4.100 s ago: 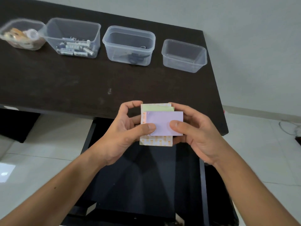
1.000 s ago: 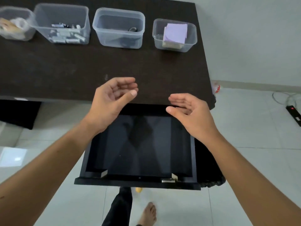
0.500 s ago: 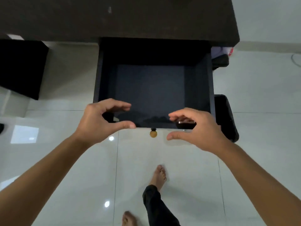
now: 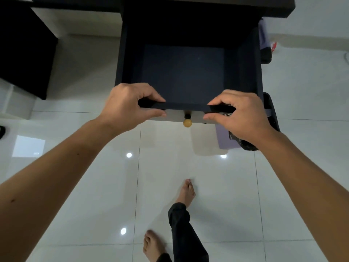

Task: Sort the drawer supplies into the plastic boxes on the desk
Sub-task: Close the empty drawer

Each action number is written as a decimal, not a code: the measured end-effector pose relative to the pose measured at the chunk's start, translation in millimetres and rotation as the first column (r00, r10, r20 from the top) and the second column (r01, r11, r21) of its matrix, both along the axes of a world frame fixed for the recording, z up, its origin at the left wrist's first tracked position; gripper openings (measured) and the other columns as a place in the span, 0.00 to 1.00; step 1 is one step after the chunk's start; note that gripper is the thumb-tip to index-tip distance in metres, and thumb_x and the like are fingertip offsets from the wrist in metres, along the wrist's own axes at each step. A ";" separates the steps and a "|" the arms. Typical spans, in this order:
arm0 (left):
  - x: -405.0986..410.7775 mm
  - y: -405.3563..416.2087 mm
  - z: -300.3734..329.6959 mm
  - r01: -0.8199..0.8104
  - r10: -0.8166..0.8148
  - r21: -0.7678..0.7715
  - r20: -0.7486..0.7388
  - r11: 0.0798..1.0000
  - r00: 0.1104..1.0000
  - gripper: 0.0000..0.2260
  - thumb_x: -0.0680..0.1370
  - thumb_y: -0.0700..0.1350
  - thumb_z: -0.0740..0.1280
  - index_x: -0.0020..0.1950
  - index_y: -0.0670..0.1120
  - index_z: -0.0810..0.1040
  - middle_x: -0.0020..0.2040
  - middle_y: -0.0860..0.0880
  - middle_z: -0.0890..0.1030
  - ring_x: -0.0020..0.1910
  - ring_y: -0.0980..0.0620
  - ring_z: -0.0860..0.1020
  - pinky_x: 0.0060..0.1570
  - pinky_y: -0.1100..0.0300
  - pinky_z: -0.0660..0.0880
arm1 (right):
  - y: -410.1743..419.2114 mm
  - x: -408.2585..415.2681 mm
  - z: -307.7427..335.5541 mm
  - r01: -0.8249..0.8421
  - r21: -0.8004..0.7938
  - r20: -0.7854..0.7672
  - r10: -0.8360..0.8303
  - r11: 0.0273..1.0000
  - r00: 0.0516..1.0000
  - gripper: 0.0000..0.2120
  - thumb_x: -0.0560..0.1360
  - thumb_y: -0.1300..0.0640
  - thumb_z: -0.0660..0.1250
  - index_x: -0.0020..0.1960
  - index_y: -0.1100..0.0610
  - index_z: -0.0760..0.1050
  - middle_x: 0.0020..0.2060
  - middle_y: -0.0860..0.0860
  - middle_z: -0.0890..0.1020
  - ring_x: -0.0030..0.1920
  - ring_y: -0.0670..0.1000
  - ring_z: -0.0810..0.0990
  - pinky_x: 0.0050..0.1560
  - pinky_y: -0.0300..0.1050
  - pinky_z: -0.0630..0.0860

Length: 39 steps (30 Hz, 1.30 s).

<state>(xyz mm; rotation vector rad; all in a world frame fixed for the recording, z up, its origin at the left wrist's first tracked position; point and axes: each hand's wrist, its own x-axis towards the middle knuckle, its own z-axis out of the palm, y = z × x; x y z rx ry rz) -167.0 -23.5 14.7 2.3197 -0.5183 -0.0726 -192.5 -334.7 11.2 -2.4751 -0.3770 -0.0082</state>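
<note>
Dark wood makes up the drawer (image 4: 188,72), pulled out from under the desk (image 4: 273,6) at twelve o'clock and showing only its bare dark floor. Its front panel runs across the middle of the view, and both hands hold that panel's top edge. The left hand (image 4: 126,106), at nine o'clock from the knob, pinches the edge with its fingers curled over into the drawer and its thumb pressed along the outer face. The right hand (image 4: 243,114), at three o'clock from the knob, grips the same edge likewise, fingers over the top and thumb below. A small round brass-coloured knob (image 4: 187,122) sticks out of the panel between the two thumbs, touched by neither. Behind the right hand, at about four o'clock, a dark object with a pale lilac patch beside it sits low near the floor; it is too hidden to say what it is. White glossy floor tiles (image 4: 217,186) fill the lower half, with two bare feet and a dark trouser leg at six o'clock. A black block of furniture (image 4: 24,50) stands at ten o'clock.
</note>
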 end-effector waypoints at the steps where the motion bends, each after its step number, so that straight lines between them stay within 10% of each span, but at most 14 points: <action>1: 0.7 0.1 -0.1 0.002 -0.002 -0.003 0.007 1.000 1.000 0.13 0.72 0.50 0.81 0.52 0.48 0.87 0.46 0.54 0.84 0.45 0.53 0.83 0.48 0.52 0.82 | 0.1 0.8 0.5 -0.010 -0.009 0.003 0.010 1.000 1.000 0.16 0.72 0.43 0.78 0.52 0.53 0.85 0.44 0.45 0.84 0.46 0.49 0.84 0.48 0.55 0.83; 15: 89.1 -19.7 6.2 -0.049 0.046 0.021 0.135 0.999 0.990 0.15 0.73 0.52 0.81 0.56 0.48 0.86 0.52 0.52 0.84 0.52 0.53 0.83 0.55 0.49 0.82 | -3.0 92.7 8.8 0.091 -0.047 0.154 -0.083 0.995 0.985 0.16 0.73 0.47 0.80 0.56 0.54 0.85 0.50 0.46 0.83 0.53 0.51 0.78 0.55 0.53 0.79; 19: 151.6 -22.9 3.7 -0.137 0.041 0.221 0.390 0.966 0.920 0.36 0.71 0.64 0.75 0.73 0.45 0.75 0.78 0.43 0.69 0.82 0.42 0.59 0.81 0.38 0.57 | -5.7 148.8 11.3 0.220 -0.175 0.321 -0.156 0.960 0.934 0.36 0.68 0.36 0.79 0.71 0.52 0.77 0.70 0.54 0.74 0.72 0.57 0.70 0.72 0.56 0.72; 24: 207.1 -13.3 5.1 -0.232 -0.018 0.455 0.480 0.860 0.877 0.55 0.71 0.79 0.62 0.83 0.40 0.58 0.85 0.41 0.58 0.85 0.42 0.53 0.83 0.42 0.48 | -11.5 213.7 27.8 0.172 -0.445 0.263 -0.056 0.879 0.963 0.61 0.67 0.23 0.71 0.86 0.56 0.51 0.86 0.55 0.53 0.86 0.57 0.50 0.85 0.58 0.49; 31: 219.8 -16.2 -15.3 -0.318 0.073 0.249 0.673 0.915 0.736 0.43 0.74 0.75 0.68 0.76 0.42 0.75 0.77 0.47 0.75 0.77 0.48 0.72 0.75 0.47 0.69 | -18.1 224.9 5.6 0.231 -0.395 0.439 -0.039 0.889 0.898 0.51 0.72 0.23 0.66 0.82 0.56 0.64 0.83 0.51 0.65 0.83 0.54 0.62 0.81 0.57 0.60; 39: 236.5 -38.9 -35.0 -0.487 0.274 0.053 0.772 0.872 0.574 0.17 0.70 0.45 0.73 0.59 0.46 0.83 0.67 0.54 0.84 0.70 0.55 0.79 0.67 0.54 0.72 | 3.7 244.0 -19.2 0.482 -0.249 0.659 -0.218 0.840 0.720 0.31 0.68 0.45 0.80 0.67 0.54 0.77 0.72 0.48 0.80 0.75 0.52 0.76 0.72 0.55 0.72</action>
